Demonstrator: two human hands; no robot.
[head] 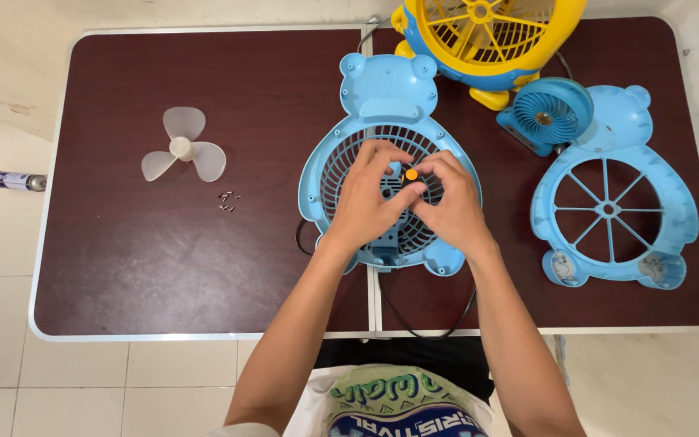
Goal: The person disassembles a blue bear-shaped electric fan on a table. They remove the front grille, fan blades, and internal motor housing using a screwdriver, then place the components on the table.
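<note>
While flat on the table (163, 267), blue fan shell (382, 105) under both hands' grip

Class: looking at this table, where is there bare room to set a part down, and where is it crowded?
Free: the table left half, around the fan blade and screws. Crowded: the right half, holding the grille shell under both hands, front cover, small fan and yellow fan.

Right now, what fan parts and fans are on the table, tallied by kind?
Blue bear-shaped plastic fan shells: 2, the rear grille under the left hand and right hand, and the front cover
Translucent white three-blade propeller: 1
Yellow-and-blue fan: 1
Small round blue fan: 1
Cluster of small screws: 1
Total: 6
</note>
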